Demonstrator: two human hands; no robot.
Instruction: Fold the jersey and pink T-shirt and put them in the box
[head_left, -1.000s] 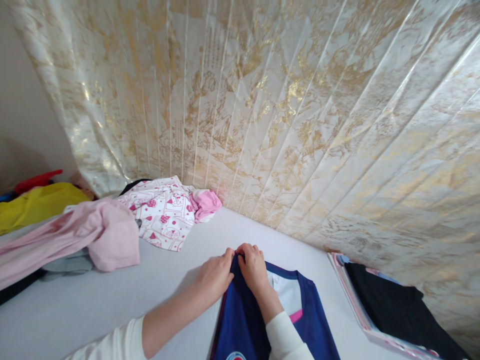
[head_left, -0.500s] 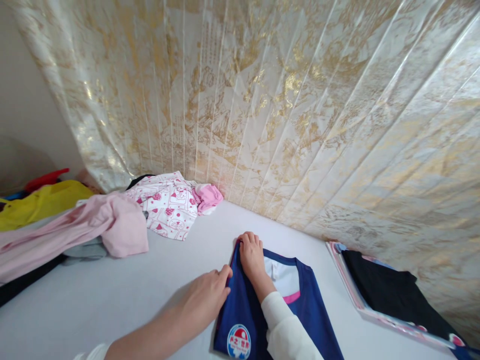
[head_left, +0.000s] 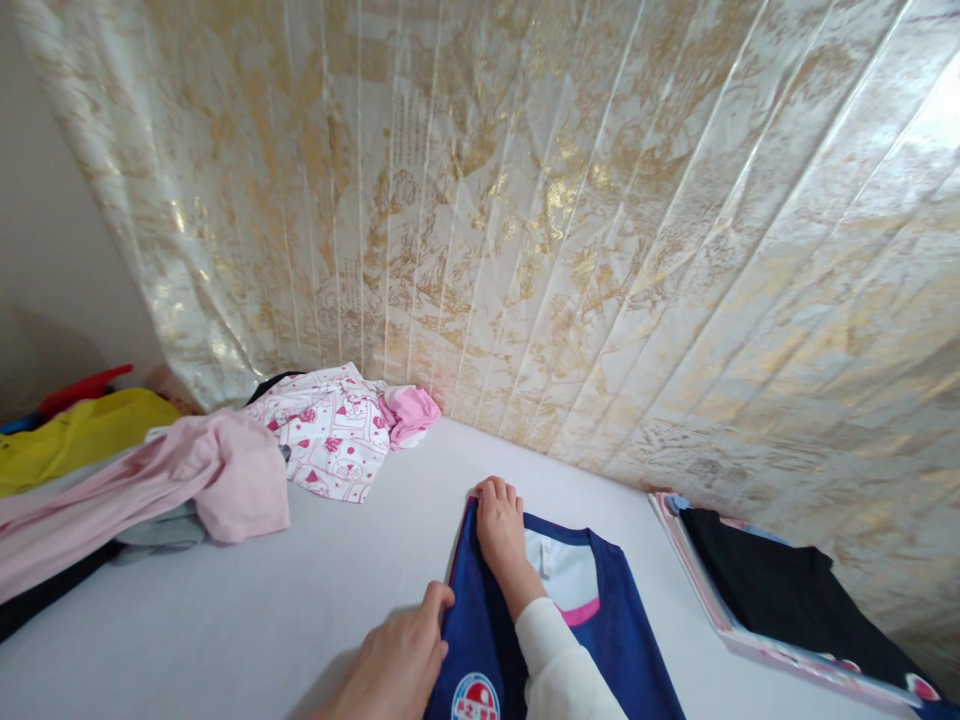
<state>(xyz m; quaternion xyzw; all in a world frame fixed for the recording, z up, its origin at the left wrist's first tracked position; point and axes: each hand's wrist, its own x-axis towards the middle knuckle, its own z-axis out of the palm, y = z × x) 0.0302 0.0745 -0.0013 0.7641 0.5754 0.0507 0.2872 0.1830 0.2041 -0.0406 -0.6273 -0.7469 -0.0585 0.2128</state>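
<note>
A dark blue shirt (head_left: pixel 480 640) with a white and pink collar and a round badge lies on the white surface in front of me. My right hand (head_left: pixel 499 525) presses its curled fingers down on the shirt's upper left corner at the shoulder. My left hand (head_left: pixel 401 660) grips the shirt's left edge lower down, thumb on top of the fabric.
A pile of clothes sits at the left: a pale pink garment (head_left: pixel 187 480), a white one with pink prints (head_left: pixel 330 430), a yellow one (head_left: pixel 82 430). A folded black garment (head_left: pixel 772 590) lies on a pink-edged board at the right. A gold-patterned curtain (head_left: pixel 570 230) hangs behind.
My left hand has slid back toward me along the shirt's left edge, away from the corner. My right hand stays on the shoulder corner.
</note>
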